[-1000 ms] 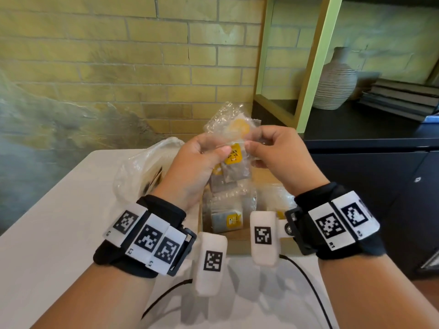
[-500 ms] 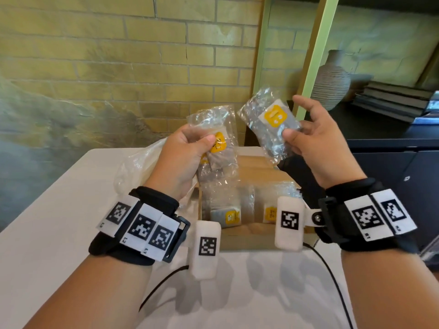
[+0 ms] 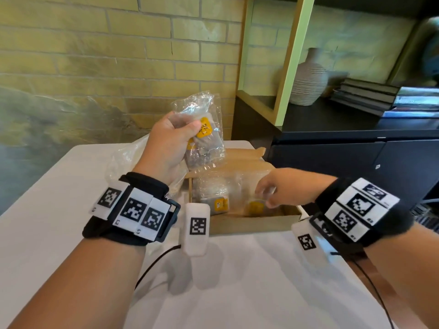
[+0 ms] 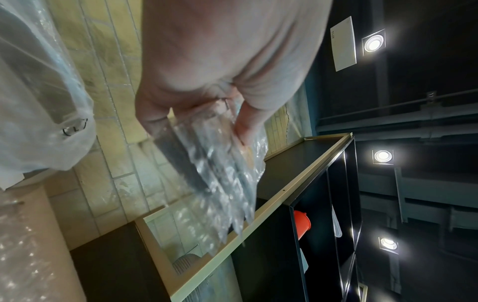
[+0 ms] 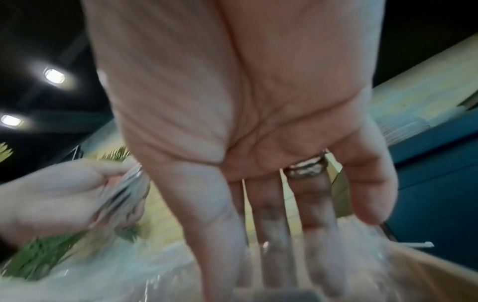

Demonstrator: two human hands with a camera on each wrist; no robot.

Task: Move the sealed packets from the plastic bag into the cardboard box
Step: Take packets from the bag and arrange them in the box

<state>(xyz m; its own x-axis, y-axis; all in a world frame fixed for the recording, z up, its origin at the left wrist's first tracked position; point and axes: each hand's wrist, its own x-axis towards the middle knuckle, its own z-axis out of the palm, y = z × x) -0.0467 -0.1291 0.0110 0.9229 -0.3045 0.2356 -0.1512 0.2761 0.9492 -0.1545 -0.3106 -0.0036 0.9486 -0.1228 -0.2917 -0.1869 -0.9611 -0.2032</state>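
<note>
Above box (image 3: 249, 223) — left hand's (image 3: 166, 143) packets (image 3: 204, 141)

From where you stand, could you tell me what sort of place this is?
Probably a lounge or studio-style room, not a warehouse: a painted brick wall, a dark shelving unit holding a ribbed vase and stacked books.

A clear crinkled packet (image 3: 204, 136) with a yellow label is held up above the far left of the cardboard box (image 3: 251, 224), upright, thumb pressed across its front. The box is shallow, brown and open-topped, sitting on the white tabletop (image 3: 237, 281). Inside it lie more clear packets: one with a yellow label at the near left (image 3: 215, 203), another at the near right (image 3: 255, 206) under straight fingers. The thin plastic bag (image 3: 123, 160) slumps just left of the box.
</note>
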